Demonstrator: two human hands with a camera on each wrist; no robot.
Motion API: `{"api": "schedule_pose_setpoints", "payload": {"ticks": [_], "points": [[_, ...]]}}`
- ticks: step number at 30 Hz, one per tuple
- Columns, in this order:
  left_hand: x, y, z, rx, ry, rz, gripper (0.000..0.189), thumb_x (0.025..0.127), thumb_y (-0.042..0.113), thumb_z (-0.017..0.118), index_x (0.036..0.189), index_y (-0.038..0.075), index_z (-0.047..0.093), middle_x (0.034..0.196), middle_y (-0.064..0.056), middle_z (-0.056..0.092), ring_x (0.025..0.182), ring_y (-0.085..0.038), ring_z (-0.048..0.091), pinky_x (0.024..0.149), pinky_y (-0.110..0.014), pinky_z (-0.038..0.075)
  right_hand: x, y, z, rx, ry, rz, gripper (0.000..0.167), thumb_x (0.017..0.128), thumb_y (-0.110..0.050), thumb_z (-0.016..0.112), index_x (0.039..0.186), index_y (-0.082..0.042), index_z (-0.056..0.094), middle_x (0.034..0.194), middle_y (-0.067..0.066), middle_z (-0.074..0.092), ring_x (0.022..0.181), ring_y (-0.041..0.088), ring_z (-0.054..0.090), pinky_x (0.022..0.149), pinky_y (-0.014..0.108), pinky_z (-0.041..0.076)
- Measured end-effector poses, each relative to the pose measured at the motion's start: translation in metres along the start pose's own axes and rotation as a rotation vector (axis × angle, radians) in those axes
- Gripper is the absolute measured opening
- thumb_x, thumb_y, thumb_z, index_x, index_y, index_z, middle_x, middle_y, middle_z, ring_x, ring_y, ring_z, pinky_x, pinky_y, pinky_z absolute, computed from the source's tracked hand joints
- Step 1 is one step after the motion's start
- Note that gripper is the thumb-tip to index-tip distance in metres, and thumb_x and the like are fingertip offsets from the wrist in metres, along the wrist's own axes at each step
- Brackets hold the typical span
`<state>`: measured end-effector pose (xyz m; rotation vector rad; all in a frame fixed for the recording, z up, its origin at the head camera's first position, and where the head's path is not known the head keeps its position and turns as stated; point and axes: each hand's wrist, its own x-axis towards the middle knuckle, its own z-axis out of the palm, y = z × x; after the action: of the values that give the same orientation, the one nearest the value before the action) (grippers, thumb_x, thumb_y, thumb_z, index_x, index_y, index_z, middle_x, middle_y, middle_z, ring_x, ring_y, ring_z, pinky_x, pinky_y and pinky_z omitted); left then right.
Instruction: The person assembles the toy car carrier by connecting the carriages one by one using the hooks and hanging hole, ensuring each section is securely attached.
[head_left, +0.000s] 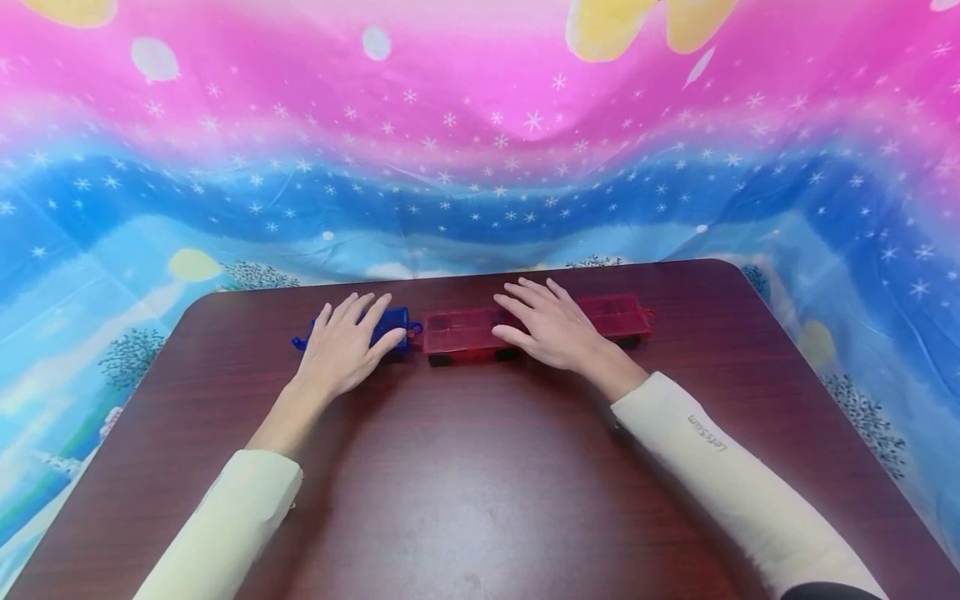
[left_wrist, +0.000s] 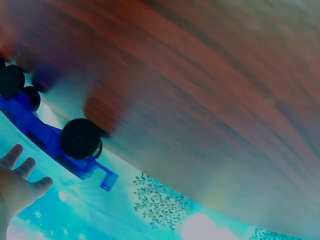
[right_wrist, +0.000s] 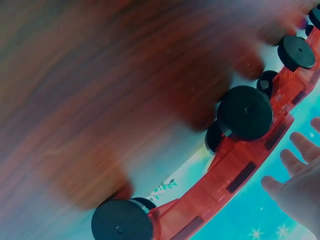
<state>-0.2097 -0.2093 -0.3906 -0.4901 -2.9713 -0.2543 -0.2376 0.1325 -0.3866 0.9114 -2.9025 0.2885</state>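
Observation:
A blue toy train car (head_left: 393, 321) stands toward the far edge of the table, with a hook at its left end. My left hand (head_left: 345, 346) lies over it, fingers spread and straight. To its right, end to end with it, is a translucent red toy train car (head_left: 459, 329), followed by a second red car (head_left: 624, 315). My right hand (head_left: 551, 329) is over the place where the two red cars meet, fingers extended, hiding that joint. Black wheels (left_wrist: 80, 139) show under the blue car in the left wrist view. The right wrist view shows the red chassis (right_wrist: 220, 172) beside my fingers.
The cars stand on a dark wooden table (head_left: 465, 475) with rounded far corners. Behind and around it hangs a pink and blue cloth (head_left: 480, 150) printed with snowflakes and shrubs. Pale sleeves (head_left: 232, 508) cover both forearms.

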Motion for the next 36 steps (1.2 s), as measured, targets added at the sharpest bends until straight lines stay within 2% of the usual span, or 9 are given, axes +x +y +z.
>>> {"api": "schedule_pose_setpoints", "payload": {"ticks": [7, 11, 17, 29, 36], "points": [[-0.006, -0.011, 0.001, 0.015, -0.013, -0.017, 0.078, 0.103, 0.066, 0.034, 0.161, 0.015, 0.032, 0.158, -0.021, 0.036, 0.150, -0.042, 0.022, 0.118, -0.066, 0.011, 0.004, -0.007, 0.003, -0.001, -0.022, -0.007, 0.071, 0.100, -0.062, 0.048, 0.157, -0.020, 0.042, 0.161, 0.007, 0.037, 0.152, 0.029, 0.023, 0.122, 0.055, 0.009], [-0.007, -0.015, 0.003, 0.022, -0.010, -0.016, 0.077, 0.103, 0.065, 0.035, 0.160, 0.013, 0.033, 0.158, -0.021, 0.036, 0.149, -0.043, 0.023, 0.117, -0.066, 0.013, 0.006, -0.010, 0.006, 0.010, -0.064, 0.013, 0.073, 0.100, -0.064, 0.047, 0.158, -0.021, 0.039, 0.163, 0.007, 0.034, 0.153, 0.029, 0.021, 0.122, 0.055, 0.008], [-0.008, -0.019, 0.008, 0.034, -0.047, -0.006, 0.080, 0.103, 0.065, 0.036, 0.161, 0.011, 0.030, 0.162, -0.022, 0.028, 0.152, -0.043, 0.016, 0.118, -0.065, 0.011, 0.011, -0.013, 0.011, -0.011, -0.110, 0.015, 0.076, 0.099, -0.067, 0.042, 0.160, -0.023, 0.035, 0.165, 0.006, 0.030, 0.154, 0.029, 0.016, 0.122, 0.056, 0.008], [-0.002, -0.026, 0.014, 0.049, -0.079, -0.026, 0.086, 0.099, 0.073, 0.033, 0.162, 0.014, 0.028, 0.164, -0.021, 0.024, 0.152, -0.043, 0.014, 0.118, -0.065, 0.007, 0.021, -0.020, 0.018, -0.033, -0.179, 0.020, 0.078, 0.099, -0.071, 0.036, 0.162, -0.025, 0.028, 0.167, 0.005, 0.023, 0.156, 0.029, 0.009, 0.122, 0.057, 0.002], [0.001, -0.032, 0.015, 0.039, -0.124, -0.035, 0.092, 0.095, 0.078, 0.034, 0.163, 0.016, 0.025, 0.165, -0.021, 0.021, 0.153, -0.043, 0.010, 0.118, -0.066, 0.003, 0.027, -0.024, 0.022, -0.046, -0.182, 0.012, 0.080, 0.099, -0.073, 0.031, 0.163, -0.026, 0.025, 0.168, 0.005, 0.021, 0.156, 0.028, 0.007, 0.122, 0.056, 0.000]]}}
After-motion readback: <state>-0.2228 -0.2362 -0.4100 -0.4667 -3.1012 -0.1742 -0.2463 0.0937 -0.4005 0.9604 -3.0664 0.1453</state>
